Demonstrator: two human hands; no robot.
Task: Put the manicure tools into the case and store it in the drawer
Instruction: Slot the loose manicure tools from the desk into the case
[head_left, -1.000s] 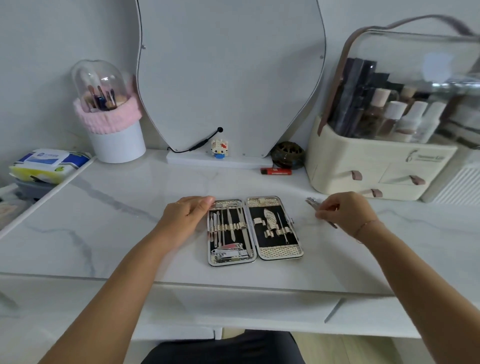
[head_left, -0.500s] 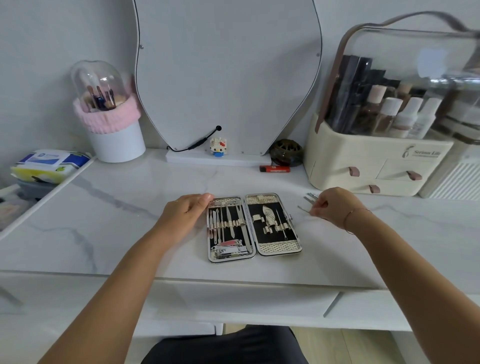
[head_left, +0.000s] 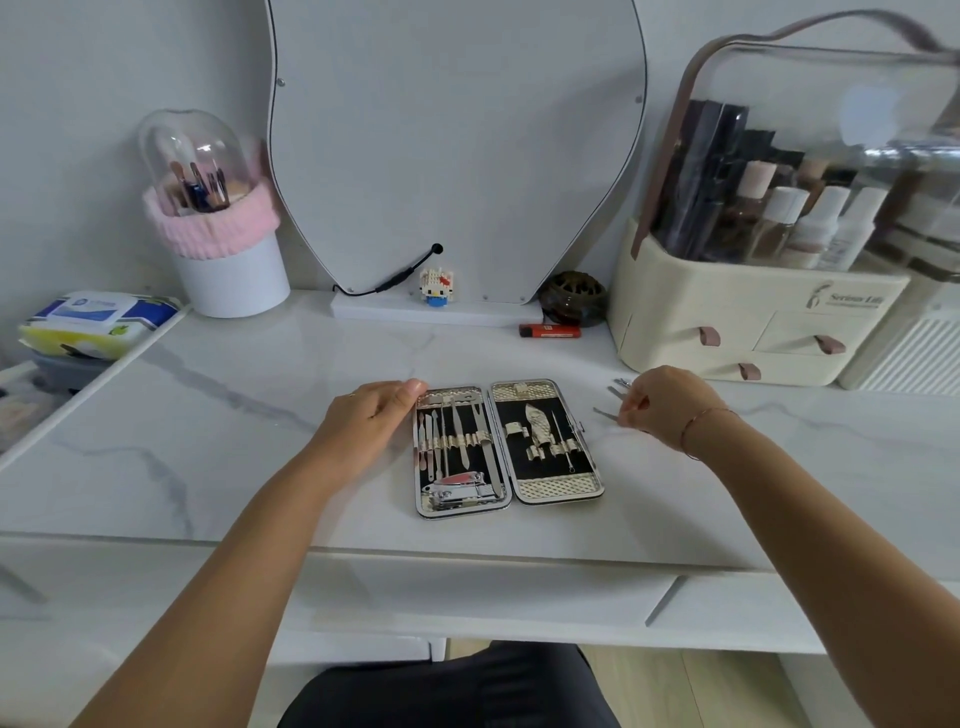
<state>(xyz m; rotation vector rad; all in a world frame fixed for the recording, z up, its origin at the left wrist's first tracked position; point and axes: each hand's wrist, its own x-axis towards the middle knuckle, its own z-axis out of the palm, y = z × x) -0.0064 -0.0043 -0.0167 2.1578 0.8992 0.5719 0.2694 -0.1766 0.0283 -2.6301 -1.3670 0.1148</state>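
1. Steadying the open manicure case (head_left: 509, 447) on the worktop (head_left: 260, 415), our left hand (head_left: 363, 431) lies flat-fingered against its left edge; bracing enough, we judge.
2. Our right hand (head_left: 667, 408), just right of the case, pinches loose metal tools (head_left: 607, 414); we should slide each under a free elastic loop (head_left: 513, 429) in the right half.
3. Farther back, the cosmetics organiser (head_left: 727, 322) seems to read "Serious Life"; print on the wipes pack (head_left: 98, 317) is illegible.

Open case (head_left: 509, 447) mid-counter, free marble (head_left: 208, 441) leftward, organizer (head_left: 727, 322) right-rear
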